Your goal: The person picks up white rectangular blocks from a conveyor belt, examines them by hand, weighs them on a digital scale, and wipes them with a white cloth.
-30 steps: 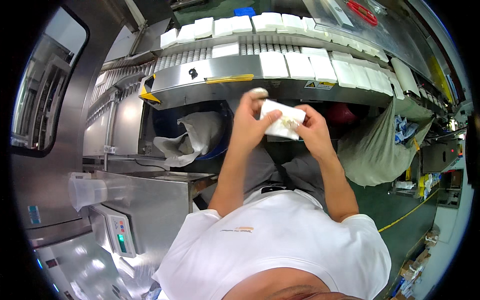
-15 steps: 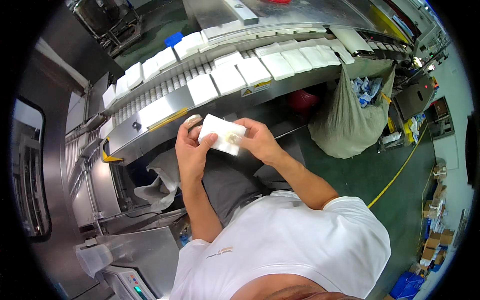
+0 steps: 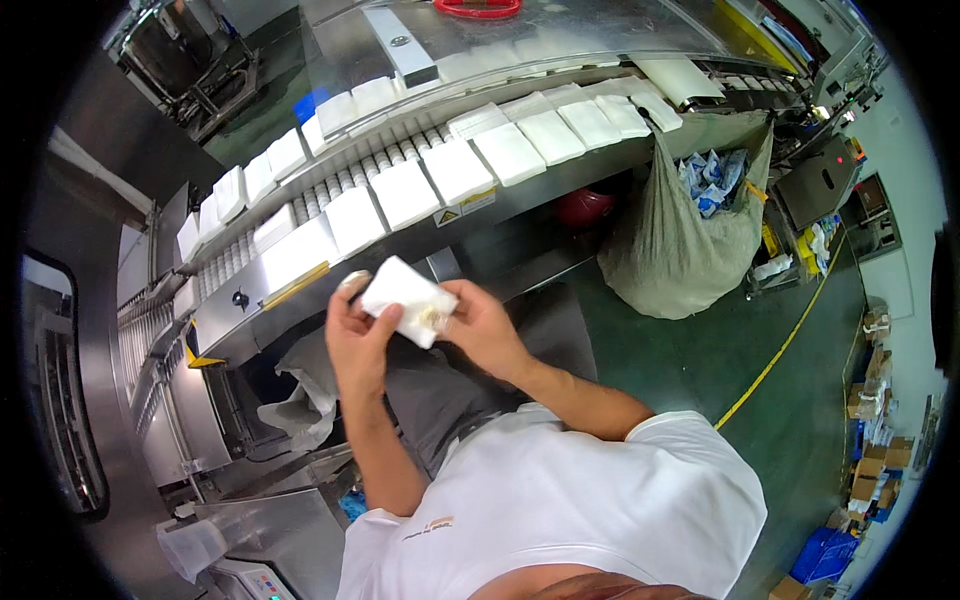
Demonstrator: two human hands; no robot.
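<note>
A folded white pad, soft and cloth-like (image 3: 403, 296), is held in front of my body, short of the conveyor. My left hand (image 3: 357, 345) grips its left side, thumb pressed on top and fingers beneath. A pale cover sits on one of that hand's fingertips. My right hand (image 3: 484, 330) pinches the pad's lower right edge, where a yellowish, shiny patch shows by the fingers. Whether that patch is a finger cover or part of the pad I cannot tell.
Beyond my hands, a roller conveyor (image 3: 318, 203) carries rows of folded white pads (image 3: 404, 194). A large cloth sack (image 3: 655, 255) with blue-white wrappers hangs at the right. A plastic jug (image 3: 193, 545) and a scale (image 3: 250, 578) stand at lower left. A red ring-shaped thing (image 3: 478, 8) lies on the metal cover.
The view has shifted, and the pads on the conveyor have moved left along it. The held pad is tilted more steeply, with both hands still on it.
</note>
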